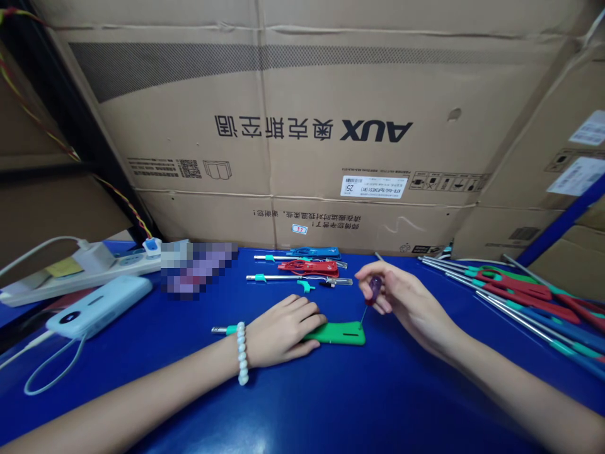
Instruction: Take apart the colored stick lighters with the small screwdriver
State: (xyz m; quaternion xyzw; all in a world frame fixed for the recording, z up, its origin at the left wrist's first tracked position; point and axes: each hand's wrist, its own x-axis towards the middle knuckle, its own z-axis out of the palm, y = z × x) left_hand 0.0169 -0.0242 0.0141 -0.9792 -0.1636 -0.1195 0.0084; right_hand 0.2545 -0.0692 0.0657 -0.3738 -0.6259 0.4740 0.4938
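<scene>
My left hand (288, 331), with a beaded bracelet at the wrist, presses a green long-necked lighter (347, 333) flat on the blue table (283, 403). The fingers wrap over its handle, and its metal tube end sticks out left of the wrist. In my right hand (401, 296) is a small screwdriver (375, 289) with a purple handle, pinched between the fingers. Its thin shaft slants down to the right end of the green handle, where the tip seems to touch. Beyond the hands lie a red lighter half (309, 268) and a blue one (314, 253), with metal tubes and clear parts alongside.
Several assembled lighters (524, 299) lie piled at the right. A small teal piece (306, 287) sits behind my left hand. On the left are a light-blue power bank (101, 307) and a power strip (127, 260) with cables. A large cardboard box (302, 82) walls off the back.
</scene>
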